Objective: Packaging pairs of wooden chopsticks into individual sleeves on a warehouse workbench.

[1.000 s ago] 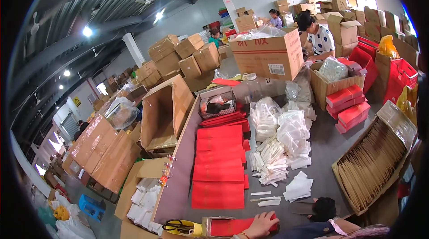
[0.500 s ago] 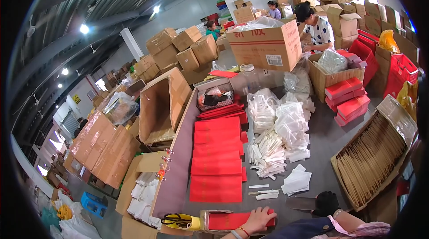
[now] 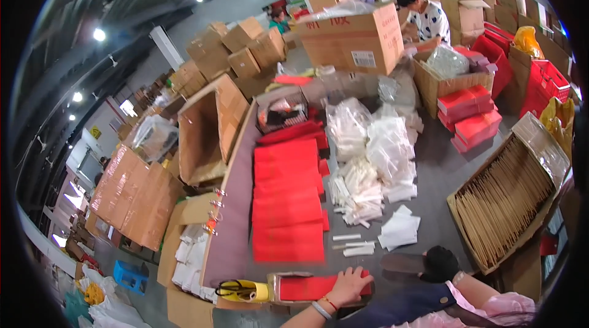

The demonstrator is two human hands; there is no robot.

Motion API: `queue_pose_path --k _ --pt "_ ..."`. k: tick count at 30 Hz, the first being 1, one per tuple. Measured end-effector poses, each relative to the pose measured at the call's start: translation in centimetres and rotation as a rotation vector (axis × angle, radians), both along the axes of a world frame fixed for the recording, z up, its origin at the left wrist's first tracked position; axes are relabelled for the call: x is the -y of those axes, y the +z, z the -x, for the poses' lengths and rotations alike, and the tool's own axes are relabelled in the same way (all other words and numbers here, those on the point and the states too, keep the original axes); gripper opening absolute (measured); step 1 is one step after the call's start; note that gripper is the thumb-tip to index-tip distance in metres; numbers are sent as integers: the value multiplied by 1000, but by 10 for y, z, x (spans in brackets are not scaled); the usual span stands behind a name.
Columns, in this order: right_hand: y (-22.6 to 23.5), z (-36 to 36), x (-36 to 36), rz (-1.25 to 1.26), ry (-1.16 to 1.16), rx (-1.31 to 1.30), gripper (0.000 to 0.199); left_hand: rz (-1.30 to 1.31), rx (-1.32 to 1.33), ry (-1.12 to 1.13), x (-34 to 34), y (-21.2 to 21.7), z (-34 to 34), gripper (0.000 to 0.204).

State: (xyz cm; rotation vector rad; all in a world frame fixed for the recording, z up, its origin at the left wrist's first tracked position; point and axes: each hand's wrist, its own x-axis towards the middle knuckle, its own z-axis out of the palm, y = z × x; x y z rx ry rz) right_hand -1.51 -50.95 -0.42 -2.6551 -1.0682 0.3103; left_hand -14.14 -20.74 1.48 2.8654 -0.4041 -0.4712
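My left hand lies over a stack of red paper envelopes in a narrow, low box at the front edge of the table, its fingers spread across the right end. My right hand, in a black fingerless glove, is closed round the end of a flat, dull blade-like piece, blurred and pointing left. A yellow holder with black-handled scissors stands left of the box. Beyond, overlapping red envelopes lie in a column, beside loose white strips and white paper slips.
A carton packed with brown card pieces stands on the right. Bundled red packets and a large carton are farther back. A wooden side board edges the table at left. A co-worker is behind the large carton.
The view has shifted, so the scene sits slightly left and higher. My left hand stays on the red envelopes; the blade-like piece in my right hand is blurred by motion.
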Motion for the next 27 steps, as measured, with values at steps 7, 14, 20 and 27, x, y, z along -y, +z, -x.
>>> queue_pose_path --k 7,14,20,27 --pt "25 -6 -14 -125 74 131 60 135 124 124 -3 -4 4 70" --pt "38 -7 -17 -109 -9 -5 57 311 252 413 10 2 8 79" --pt "43 -3 -16 -94 35 -27 62 149 262 804 31 -26 10 86" --pt "46 -2 -18 -90 163 -93 59 281 244 825 20 -29 14 86"
